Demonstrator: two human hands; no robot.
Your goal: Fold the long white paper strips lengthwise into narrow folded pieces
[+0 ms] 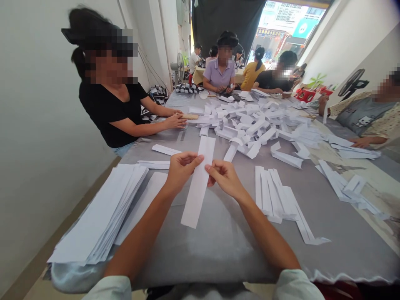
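Note:
A long white paper strip [198, 183] stands nearly upright in the head view, its lower end tilted toward me. My left hand [183, 171] pinches the strip's upper left edge between thumb and fingers. My right hand [225, 179] grips its right edge at about the same height. A thick stack of white paper strips [100, 212] lies to the left of my left forearm. Several folded white strips [275, 196] lie to the right of my right hand, on the grey cloth table cover [215, 246].
A large heap of folded white paper pieces [246, 125] fills the table's middle. A seated person [109, 108] reaches toward it from the left. Other people sit along the far end and right side. A standing fan [178, 68] stands against the far left wall.

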